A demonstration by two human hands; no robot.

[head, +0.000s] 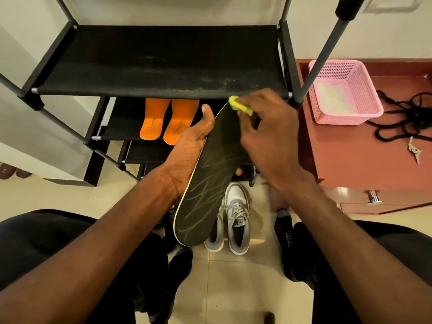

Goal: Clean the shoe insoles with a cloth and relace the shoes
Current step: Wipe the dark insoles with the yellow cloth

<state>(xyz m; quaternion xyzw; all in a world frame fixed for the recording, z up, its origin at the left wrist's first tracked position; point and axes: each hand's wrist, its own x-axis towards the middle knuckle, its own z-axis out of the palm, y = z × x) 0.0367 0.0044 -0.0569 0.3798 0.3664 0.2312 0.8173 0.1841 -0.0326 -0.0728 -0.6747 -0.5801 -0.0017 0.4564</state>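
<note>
Foam-backed black fabric insole [205, 183], thin, light and bendy, sits mid-scene above the grey-and-white sneakers [230, 220], cradled along its left edge by the left hand [189, 148], fingers curled underneath. At its far tip, the right hand [266, 127] pinches a small yellow cloth [238, 105]; supporting the middle should stop flexing.

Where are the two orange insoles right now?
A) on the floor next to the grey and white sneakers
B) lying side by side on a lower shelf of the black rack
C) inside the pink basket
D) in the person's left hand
B: the orange insoles lie side by side on a lower shelf of the black rack, while the left hand holds the black insole.
</note>
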